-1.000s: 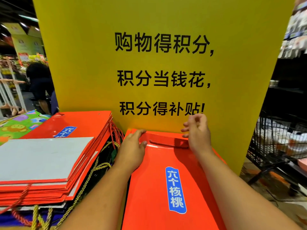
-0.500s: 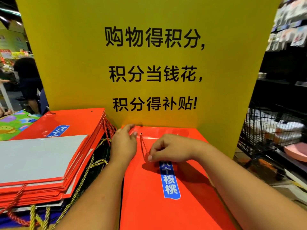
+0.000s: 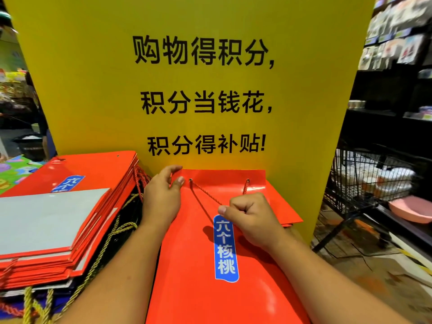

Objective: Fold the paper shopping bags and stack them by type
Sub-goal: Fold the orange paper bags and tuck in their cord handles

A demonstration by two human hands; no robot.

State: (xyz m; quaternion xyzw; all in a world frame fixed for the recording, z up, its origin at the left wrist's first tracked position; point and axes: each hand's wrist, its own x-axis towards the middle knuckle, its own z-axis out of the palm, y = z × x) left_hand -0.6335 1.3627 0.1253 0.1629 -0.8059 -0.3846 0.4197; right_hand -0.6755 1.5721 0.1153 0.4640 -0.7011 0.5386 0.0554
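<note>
A flattened orange paper bag (image 3: 191, 265) with a blue label (image 3: 225, 249) lies in front of me, its top edge against a yellow sign. My left hand (image 3: 161, 197) pinches the bag's top left corner. My right hand (image 3: 251, 217) is closed in a fist on the bag's red rope handle (image 3: 205, 195) and holds it taut down over the bag's face. To the left sits a stack of folded orange bags (image 3: 77, 183), one showing its grey-white underside (image 3: 46, 218).
A tall yellow sign (image 3: 198, 90) with black characters stands right behind the bag. A black wire trolley (image 3: 364, 181) and dark shelves are on the right, with a pink basin (image 3: 411, 209). Gold rope handles (image 3: 105, 249) hang between the stack and the bag.
My right hand left the bag's top edge, took the rope handle and pulled it down over the bag. My left hand stayed at the top left corner.
</note>
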